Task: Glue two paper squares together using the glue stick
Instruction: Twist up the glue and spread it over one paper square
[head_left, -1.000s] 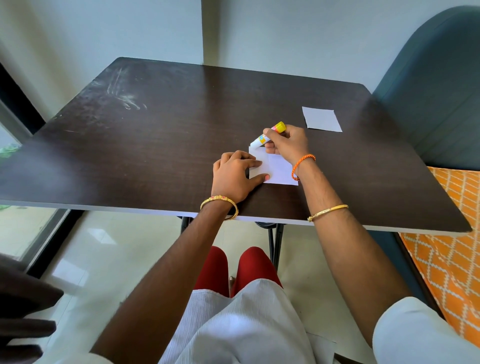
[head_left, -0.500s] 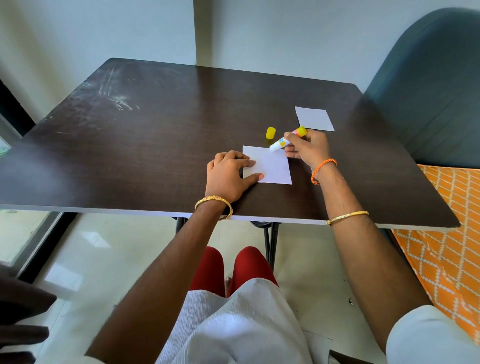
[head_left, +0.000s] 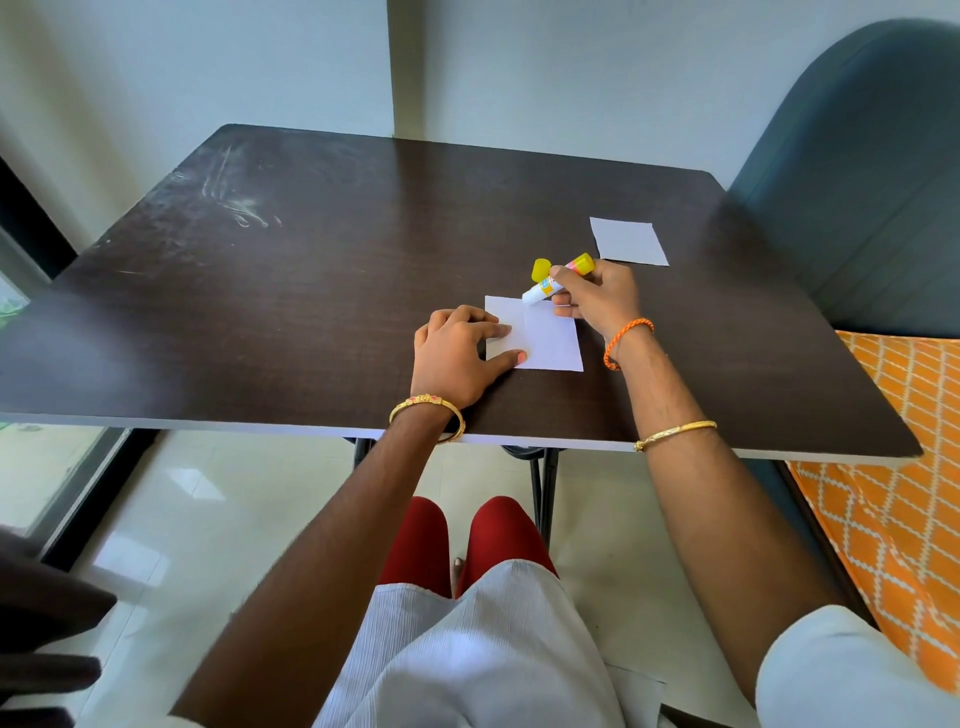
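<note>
You're mid-gluing: right hand grips uncapped glue stick at near square, left hand flat-fingered pinning it, second square not yet joined

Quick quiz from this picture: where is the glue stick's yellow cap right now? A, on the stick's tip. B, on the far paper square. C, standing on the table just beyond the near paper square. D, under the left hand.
C: the yellow cap stands on the table, off the glue stick that the right hand holds over the near paper square.
</note>
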